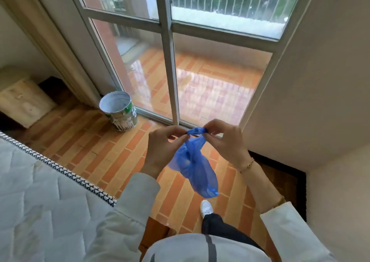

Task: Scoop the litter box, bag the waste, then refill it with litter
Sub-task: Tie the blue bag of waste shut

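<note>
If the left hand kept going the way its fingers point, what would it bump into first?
Probably the right hand. The left hand pinches the blue bag with its fingers aimed across at it, only the bag's twisted handle lying between them. Depth is hard to judge.

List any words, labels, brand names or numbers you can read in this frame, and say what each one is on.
No text can be read in this frame.
Paint can: a green and white label shows on its side, but it is smeared with paint and too blurred to read.
Blue plastic bag, held by the left hand and right hand: no print visible.
</note>
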Tool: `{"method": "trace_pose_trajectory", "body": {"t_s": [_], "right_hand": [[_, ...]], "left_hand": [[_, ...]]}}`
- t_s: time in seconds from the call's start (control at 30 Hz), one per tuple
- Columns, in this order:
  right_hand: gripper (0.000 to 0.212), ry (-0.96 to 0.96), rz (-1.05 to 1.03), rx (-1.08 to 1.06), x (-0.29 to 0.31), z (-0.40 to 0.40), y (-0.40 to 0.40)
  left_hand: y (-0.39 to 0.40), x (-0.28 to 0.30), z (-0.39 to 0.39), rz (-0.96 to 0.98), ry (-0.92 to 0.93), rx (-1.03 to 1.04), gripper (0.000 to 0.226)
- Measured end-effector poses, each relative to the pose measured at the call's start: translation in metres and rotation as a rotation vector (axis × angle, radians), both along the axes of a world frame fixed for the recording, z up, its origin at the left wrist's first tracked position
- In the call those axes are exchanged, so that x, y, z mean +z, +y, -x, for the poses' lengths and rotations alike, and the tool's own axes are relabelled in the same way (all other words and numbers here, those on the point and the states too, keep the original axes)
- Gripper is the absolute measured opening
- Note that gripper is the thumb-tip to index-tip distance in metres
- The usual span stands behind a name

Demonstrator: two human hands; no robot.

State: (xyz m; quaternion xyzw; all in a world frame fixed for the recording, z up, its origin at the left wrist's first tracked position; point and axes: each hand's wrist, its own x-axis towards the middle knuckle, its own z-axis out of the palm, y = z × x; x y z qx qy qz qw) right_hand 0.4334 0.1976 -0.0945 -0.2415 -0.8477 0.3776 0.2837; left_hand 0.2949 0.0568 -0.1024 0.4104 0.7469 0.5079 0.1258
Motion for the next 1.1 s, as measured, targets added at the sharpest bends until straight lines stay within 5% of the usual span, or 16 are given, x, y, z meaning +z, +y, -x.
{"method": "trace_pose_trajectory", "body": {"t_s": [0.43,1.1], "right_hand": [[0.012,-0.034,-0.078,0.411,-0.014,0.255,0.144],[0.006,-0.119,-0.084,0.568,-0.042,0.691,0.200]], "left_hand": [[0.099,-0.006,0.176,0.011,-0.077,0.458,0.009],[0.151,-0.030,0.580,0.099,0.014,0.677,0.011]]}}
